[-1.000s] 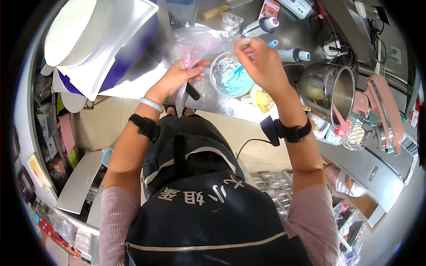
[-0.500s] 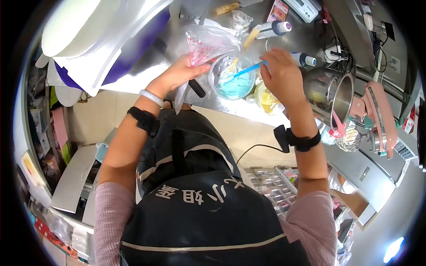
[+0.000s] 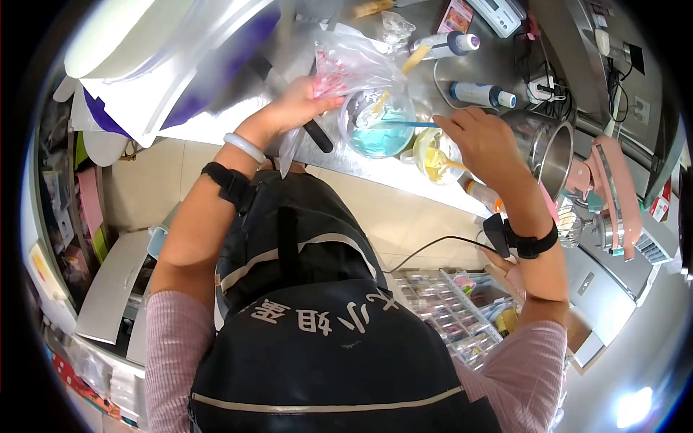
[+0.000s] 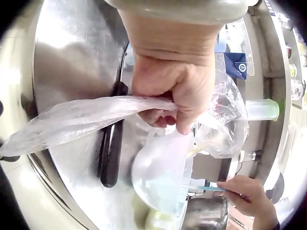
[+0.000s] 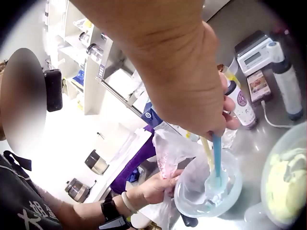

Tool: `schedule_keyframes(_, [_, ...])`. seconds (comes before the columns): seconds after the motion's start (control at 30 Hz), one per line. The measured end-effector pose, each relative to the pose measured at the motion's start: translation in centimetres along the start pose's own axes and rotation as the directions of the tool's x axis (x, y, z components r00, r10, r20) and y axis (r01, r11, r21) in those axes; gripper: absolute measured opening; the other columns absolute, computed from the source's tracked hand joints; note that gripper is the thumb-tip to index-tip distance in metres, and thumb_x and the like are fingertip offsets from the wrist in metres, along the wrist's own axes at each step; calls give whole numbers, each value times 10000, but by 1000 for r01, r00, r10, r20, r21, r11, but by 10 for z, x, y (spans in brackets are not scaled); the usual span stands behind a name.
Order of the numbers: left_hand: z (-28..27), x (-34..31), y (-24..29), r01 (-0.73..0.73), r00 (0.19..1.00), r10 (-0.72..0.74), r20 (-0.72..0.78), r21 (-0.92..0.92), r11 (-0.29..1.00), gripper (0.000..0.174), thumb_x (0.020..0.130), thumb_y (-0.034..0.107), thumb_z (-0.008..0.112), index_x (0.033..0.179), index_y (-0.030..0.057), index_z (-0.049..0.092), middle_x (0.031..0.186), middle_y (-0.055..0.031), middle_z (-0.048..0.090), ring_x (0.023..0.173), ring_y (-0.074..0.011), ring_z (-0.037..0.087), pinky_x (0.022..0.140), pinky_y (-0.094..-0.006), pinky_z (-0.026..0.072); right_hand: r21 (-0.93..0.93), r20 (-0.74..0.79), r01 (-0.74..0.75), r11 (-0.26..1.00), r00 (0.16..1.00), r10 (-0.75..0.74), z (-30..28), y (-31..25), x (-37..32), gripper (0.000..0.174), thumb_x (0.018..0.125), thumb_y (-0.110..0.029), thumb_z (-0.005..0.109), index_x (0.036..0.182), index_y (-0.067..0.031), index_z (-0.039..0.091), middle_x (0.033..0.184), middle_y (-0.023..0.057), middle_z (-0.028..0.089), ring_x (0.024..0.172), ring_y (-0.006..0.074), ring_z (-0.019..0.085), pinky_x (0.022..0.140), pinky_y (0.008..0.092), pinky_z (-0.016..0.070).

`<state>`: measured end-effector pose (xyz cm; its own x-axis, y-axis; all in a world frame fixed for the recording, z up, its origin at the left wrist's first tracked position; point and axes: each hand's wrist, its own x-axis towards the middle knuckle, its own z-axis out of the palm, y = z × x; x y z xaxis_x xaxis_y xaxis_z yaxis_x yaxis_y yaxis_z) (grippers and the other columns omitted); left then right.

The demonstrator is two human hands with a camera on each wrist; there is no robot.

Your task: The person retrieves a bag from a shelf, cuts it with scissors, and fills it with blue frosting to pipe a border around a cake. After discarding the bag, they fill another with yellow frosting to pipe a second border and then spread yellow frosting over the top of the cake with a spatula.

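My left hand (image 3: pixel 299 105) grips a clear piping bag (image 3: pixel 361 65) with pink marks on it; its narrow end hangs below the fist. The bag's wide part overlaps the edge of a clear plastic bowl (image 3: pixel 348 130) holding light blue cream (image 3: pixel 382 141). With my right hand (image 3: pixel 484 141) I pinch the handle of a blue spatula (image 3: pixel 415 124), whose blade is down in that bowl. A second spatula with a pale yellow handle (image 3: pixel 413 59) leans in the same bowl, as the right wrist view also shows.
Right of the bowl stands a cup of yellow cream (image 3: pixel 437 160). Two bottles (image 3: pixel 484 94) lie behind. A steel mixing bowl (image 3: pixel 559 144) and pink stand mixer (image 3: pixel 613 187) are at the right. A black handle (image 3: pixel 317 137) lies near the counter's front edge.
My right hand has gone from a pale handle over the bowl to the blue spatula, then right and lower, tipping its handle flatter. The left hand keeps hold of the piping bag.
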<state>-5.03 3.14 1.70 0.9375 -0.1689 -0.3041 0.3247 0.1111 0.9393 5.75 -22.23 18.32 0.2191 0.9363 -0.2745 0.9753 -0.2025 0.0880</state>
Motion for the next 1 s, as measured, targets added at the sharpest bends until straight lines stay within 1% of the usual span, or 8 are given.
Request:
schedule_keyframes(0.07, [0, 0, 0, -25, 1000, 24, 7, 17, 1000, 344, 845, 177, 617, 1144, 15, 559, 1033, -42, 608, 914, -125, 527, 830, -266, 415, -81, 37, 1, 997, 999, 2, 1, -1, 0, 375, 675, -109, 597, 1050, -108, 590, 811, 17, 532, 805, 162, 540, 609, 281, 453])
schedule_keyframes(0.2, [1, 0, -2, -54, 998, 54, -25, -7, 999, 332, 843, 171, 618, 1133, 18, 568, 1023, -41, 613, 905, -124, 529, 828, -268, 416, -99, 64, 42, 994, 997, -36, 10, 1, 0, 370, 670, -124, 601, 1039, -110, 591, 818, 13, 531, 825, 152, 533, 599, 282, 457])
schedule_keyframes(0.4, [0, 0, 1, -33, 999, 34, -8, 83, 996, 316, 834, 163, 626, 1101, 3, 574, 960, -53, 633, 863, -115, 533, 814, -262, 419, -90, 161, -18, 996, 986, 32, 11, 0, 6, 365, 685, -137, 616, 1048, -122, 587, 838, 6, 535, 836, 159, 539, 594, 286, 463])
schedule_keyframes(0.6, [2, -1, 1, -45, 999, 48, -22, 121, 992, 294, 816, 144, 647, 1063, -2, 586, 931, -50, 642, 832, -116, 542, 791, -266, 427, 73, 206, 2, 997, 978, -17, 14, 12, 11, 323, 720, -94, 576, 1040, -131, 586, 836, 16, 571, 788, 193, 574, 603, 332, 475])
schedule_keyframes(0.7, [4, -2, 1, -46, 997, 51, -50, 93, 995, 282, 810, 128, 650, 1053, -1, 591, 911, -56, 644, 818, -110, 539, 777, -268, 429, 137, 333, -53, 989, 943, 4, 7, 8, 10, 301, 737, -78, 544, 1029, -124, 604, 814, 51, 597, 746, 234, 592, 615, 360, 473])
schedule_keyframes(0.77, [4, -2, 1, -79, 994, 89, -64, 153, 985, 267, 803, 115, 647, 1039, 0, 597, 892, -63, 645, 802, -109, 540, 766, -274, 433, 284, 407, -156, 946, 913, 28, 3, 6, 10, 281, 750, -40, 543, 1015, -96, 616, 796, 83, 595, 728, 281, 585, 632, 375, 465])
schedule_keyframes(0.87, [1, 1, 1, -59, 997, 66, -41, 153, 986, 260, 798, 109, 643, 1030, 0, 601, 878, -77, 647, 792, -123, 551, 760, -281, 436, 330, 308, -131, 935, 951, 25, 9, 18, 9, 196, 799, -74, 532, 969, -82, 630, 780, 112, 610, 730, 291, 590, 626, 385, 459])
schedule_keyframes(1.0, [1, 0, 6, -2, 999, 10, -37, 187, 982, 243, 797, 101, 636, 1016, -1, 605, 864, -84, 647, 788, -143, 564, 758, -285, 437, 271, 280, -134, 953, 958, 55, 18, 22, 15, 235, 760, -75, 512, 948, -92, 652, 739, 113, 611, 724, 296, 592, 623, 405, 461])
